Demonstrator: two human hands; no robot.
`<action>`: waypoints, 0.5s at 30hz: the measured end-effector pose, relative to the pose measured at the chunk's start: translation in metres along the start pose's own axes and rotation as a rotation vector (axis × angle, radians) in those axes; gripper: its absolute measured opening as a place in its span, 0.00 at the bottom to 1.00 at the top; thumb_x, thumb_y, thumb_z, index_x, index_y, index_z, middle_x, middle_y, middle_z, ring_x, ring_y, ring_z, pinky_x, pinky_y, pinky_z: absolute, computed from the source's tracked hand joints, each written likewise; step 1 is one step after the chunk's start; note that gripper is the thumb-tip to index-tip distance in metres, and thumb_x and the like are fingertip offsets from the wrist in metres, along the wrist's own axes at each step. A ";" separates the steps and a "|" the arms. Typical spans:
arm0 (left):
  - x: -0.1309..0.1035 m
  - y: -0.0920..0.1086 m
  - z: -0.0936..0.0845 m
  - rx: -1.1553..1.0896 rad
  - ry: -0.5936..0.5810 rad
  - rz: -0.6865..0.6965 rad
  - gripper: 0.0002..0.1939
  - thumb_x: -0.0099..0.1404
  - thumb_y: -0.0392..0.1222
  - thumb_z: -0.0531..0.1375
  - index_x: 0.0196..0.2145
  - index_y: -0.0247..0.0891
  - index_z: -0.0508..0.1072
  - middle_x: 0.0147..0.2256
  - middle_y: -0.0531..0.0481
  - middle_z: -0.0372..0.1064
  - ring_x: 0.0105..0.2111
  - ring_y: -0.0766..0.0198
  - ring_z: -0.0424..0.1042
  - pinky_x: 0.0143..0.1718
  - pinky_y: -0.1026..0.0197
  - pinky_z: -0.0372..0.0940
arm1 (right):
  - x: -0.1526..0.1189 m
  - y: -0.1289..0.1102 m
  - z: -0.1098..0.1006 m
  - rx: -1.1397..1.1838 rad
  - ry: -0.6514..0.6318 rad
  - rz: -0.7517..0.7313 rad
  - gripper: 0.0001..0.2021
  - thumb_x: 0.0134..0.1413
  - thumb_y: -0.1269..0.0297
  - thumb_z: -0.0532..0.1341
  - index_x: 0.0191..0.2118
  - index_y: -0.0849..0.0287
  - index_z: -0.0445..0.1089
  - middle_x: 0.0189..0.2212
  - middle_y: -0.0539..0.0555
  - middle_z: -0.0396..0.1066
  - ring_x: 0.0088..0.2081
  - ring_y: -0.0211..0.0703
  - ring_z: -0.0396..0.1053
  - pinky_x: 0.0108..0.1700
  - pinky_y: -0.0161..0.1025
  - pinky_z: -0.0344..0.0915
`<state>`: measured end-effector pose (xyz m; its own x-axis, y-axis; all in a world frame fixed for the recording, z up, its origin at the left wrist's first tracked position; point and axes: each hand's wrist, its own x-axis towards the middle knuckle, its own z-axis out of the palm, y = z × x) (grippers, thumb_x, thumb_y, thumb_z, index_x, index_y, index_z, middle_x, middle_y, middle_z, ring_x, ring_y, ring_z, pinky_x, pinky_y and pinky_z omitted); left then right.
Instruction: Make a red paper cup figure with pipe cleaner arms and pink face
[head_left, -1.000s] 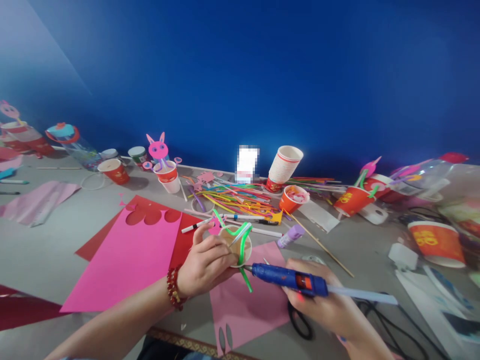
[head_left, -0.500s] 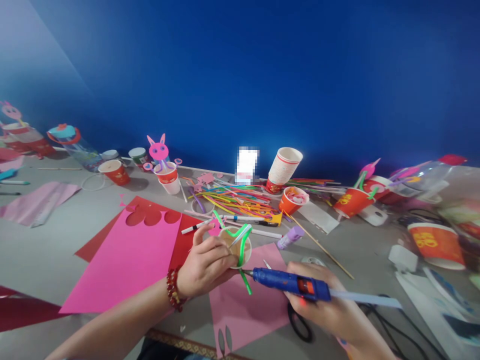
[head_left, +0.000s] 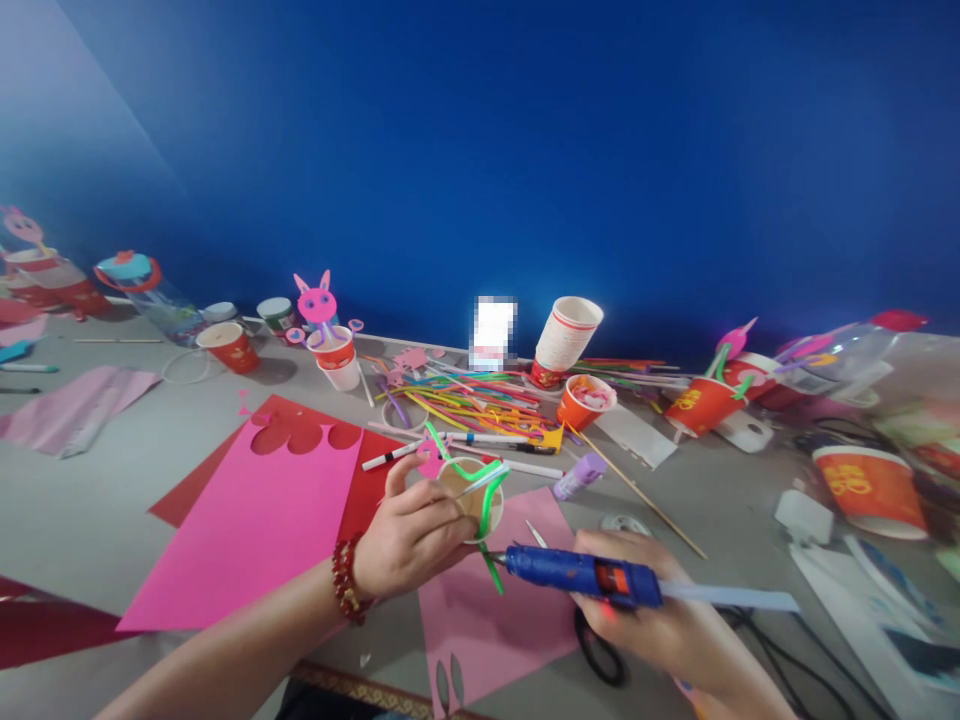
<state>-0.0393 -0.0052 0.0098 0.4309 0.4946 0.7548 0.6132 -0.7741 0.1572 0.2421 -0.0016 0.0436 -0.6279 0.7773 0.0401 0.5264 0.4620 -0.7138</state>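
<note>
My left hand [head_left: 416,525], fingers closed around it, holds a paper cup [head_left: 471,508] tilted with its mouth toward me. A bent green pipe cleaner [head_left: 492,500] runs over the rim, its ends sticking out at the top and below. A thin white stick [head_left: 484,482] crosses the cup's mouth. My right hand [head_left: 637,610] is wrapped around a blue hot glue gun [head_left: 555,570], with a pale glue stick [head_left: 739,597] protruding from its back. The nozzle points left, close to the pipe cleaner's lower end; whether they touch I cannot tell.
Pink paper [head_left: 499,620] and scissors [head_left: 600,648] lie below my hands. Bright pink paper [head_left: 262,540] is on the left. Behind are loose pipe cleaners [head_left: 465,400], stacked cups [head_left: 568,335], a purple glue stick [head_left: 579,477] and a rabbit-faced cup figure [head_left: 317,305].
The white stick in the cup's mouth has tipped lower to the right. The glue gun's nozzle has dropped slightly. Both hands keep their grips.
</note>
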 end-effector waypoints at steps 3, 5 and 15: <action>0.000 0.000 0.000 0.005 -0.004 -0.002 0.04 0.70 0.40 0.59 0.36 0.41 0.74 0.26 0.59 0.75 0.33 0.66 0.73 0.67 0.47 0.41 | 0.000 -0.001 0.000 -0.009 0.008 0.011 0.12 0.51 0.69 0.57 0.23 0.55 0.52 0.19 0.45 0.58 0.23 0.37 0.58 0.27 0.35 0.49; 0.000 0.001 0.000 0.006 -0.002 0.001 0.04 0.70 0.39 0.59 0.37 0.41 0.74 0.27 0.58 0.76 0.34 0.67 0.73 0.67 0.47 0.41 | 0.001 -0.001 0.000 -0.019 0.018 0.018 0.12 0.51 0.69 0.57 0.23 0.55 0.52 0.19 0.45 0.57 0.22 0.37 0.58 0.27 0.35 0.49; -0.003 -0.001 0.001 -0.003 -0.010 -0.002 0.01 0.68 0.39 0.62 0.38 0.43 0.74 0.28 0.59 0.76 0.34 0.66 0.74 0.67 0.46 0.42 | 0.000 0.000 0.001 -0.048 0.028 0.034 0.12 0.50 0.71 0.57 0.24 0.55 0.51 0.19 0.44 0.56 0.23 0.37 0.58 0.28 0.35 0.49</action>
<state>-0.0406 -0.0056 0.0069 0.4367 0.5000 0.7478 0.6117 -0.7746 0.1607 0.2417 -0.0022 0.0429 -0.5929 0.8044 0.0366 0.5745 0.4544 -0.6808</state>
